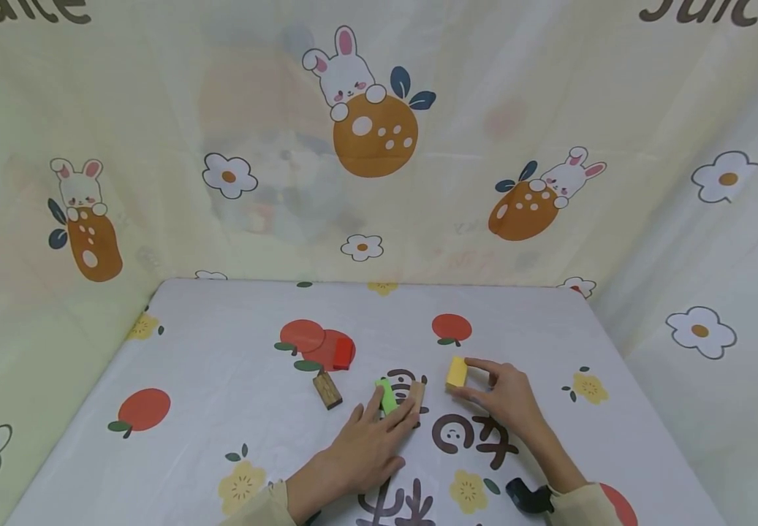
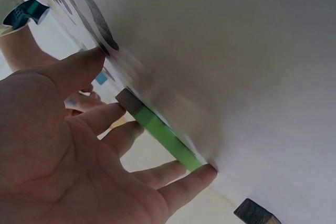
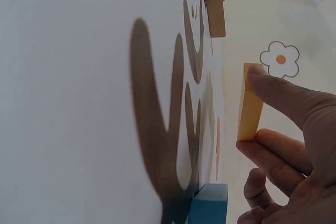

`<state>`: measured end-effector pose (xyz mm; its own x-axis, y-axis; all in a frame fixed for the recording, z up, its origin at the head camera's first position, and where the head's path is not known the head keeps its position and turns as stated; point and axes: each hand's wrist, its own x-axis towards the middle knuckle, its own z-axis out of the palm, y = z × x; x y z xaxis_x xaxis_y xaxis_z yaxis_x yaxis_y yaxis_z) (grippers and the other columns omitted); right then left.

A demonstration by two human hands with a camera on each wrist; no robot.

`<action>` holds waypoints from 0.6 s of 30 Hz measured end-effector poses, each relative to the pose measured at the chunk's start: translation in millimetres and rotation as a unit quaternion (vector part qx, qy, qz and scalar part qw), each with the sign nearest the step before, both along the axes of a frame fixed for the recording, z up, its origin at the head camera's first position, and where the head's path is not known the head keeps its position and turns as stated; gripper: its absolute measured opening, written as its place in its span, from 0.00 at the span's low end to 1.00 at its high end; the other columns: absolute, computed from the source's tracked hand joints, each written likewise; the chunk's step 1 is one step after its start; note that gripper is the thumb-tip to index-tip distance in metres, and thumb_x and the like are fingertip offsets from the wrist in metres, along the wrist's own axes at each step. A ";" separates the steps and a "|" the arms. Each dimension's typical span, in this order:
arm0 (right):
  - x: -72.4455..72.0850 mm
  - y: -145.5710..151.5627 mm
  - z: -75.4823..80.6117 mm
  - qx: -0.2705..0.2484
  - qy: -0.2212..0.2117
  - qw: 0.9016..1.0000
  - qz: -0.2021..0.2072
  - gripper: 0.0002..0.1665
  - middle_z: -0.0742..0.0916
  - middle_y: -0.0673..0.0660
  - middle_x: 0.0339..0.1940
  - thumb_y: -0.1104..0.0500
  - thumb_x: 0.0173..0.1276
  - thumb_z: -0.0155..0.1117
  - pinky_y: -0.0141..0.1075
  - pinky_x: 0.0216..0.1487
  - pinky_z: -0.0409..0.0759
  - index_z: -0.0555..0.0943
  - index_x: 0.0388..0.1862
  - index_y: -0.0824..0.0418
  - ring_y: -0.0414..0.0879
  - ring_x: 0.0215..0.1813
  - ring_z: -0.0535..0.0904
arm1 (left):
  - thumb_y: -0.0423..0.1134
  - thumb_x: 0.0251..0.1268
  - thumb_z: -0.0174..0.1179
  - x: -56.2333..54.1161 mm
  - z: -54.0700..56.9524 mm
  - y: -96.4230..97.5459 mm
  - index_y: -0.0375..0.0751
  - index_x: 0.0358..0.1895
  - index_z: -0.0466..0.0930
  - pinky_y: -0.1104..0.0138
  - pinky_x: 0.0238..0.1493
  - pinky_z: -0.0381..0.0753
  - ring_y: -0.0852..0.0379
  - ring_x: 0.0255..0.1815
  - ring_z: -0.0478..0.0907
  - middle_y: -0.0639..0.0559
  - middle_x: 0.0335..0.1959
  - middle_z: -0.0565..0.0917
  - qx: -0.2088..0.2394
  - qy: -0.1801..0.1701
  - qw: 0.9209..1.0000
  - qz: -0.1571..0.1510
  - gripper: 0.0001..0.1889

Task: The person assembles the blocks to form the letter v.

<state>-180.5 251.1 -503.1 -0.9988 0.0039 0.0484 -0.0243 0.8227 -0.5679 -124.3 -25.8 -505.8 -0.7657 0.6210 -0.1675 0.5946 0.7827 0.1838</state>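
Note:
My left hand [image 1: 367,446] reaches over the table with fingers extended, touching a green block [image 1: 387,395] and a light wooden block [image 1: 417,395]. From below, the left wrist view shows the green block [image 2: 168,139] running along the fingertips, with a brownish block end [image 2: 128,100] beside it. My right hand [image 1: 509,394] pinches a yellow block [image 1: 456,372] between thumb and fingers. In the right wrist view, the yellow block [image 3: 251,106] stands upright in that pinch. A blue block [image 3: 209,204] lies under the right hand, hidden in the head view.
A dark brown wooden block [image 1: 327,390] lies left of the left hand. Behind it, a red block [image 1: 343,353] sits on a printed red fruit. A black device [image 1: 528,497] is at the right wrist. Patterned cloth [image 1: 379,212] hangs behind the table.

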 end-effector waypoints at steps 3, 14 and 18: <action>-1.6 -1.3 -1.1 -0.003 0.001 1.000 0.004 0.40 0.81 0.53 0.26 0.42 0.55 0.86 0.33 0.30 0.67 0.86 0.66 0.53 0.48 0.38 0.72 | 0.58 0.76 0.61 -0.1 -0.3 0.8 0.66 0.85 0.56 0.37 0.76 0.72 0.35 0.89 0.51 0.64 0.89 0.54 0.002 -0.007 1.000 0.002 0.39; -2.4 -9.6 -4.2 -0.001 0.005 1.000 0.014 0.41 0.84 0.52 0.28 0.40 0.55 0.85 0.32 0.30 0.68 0.86 0.66 0.53 0.46 0.38 0.72 | 0.58 0.75 0.62 0.4 1.9 2.4 0.66 0.85 0.56 0.38 0.76 0.73 0.35 0.89 0.51 0.64 0.89 0.54 -0.002 -0.011 1.000 0.003 0.39; -3.3 -12.2 -4.0 -0.008 -0.002 1.000 0.019 0.41 0.83 0.52 0.27 0.40 0.55 0.85 0.33 0.31 0.67 0.86 0.66 0.53 0.47 0.38 0.72 | 0.58 0.76 0.61 0.2 2.4 1.6 0.66 0.85 0.56 0.38 0.76 0.73 0.35 0.89 0.51 0.65 0.89 0.53 -0.004 -0.012 1.000 0.004 0.39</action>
<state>-183.8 238.9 -507.1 -0.9984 -0.0327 0.0453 -0.0529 0.8126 -0.5804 -124.2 -24.2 -503.4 -0.7658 0.6142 -0.1907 0.5842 0.7883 0.1928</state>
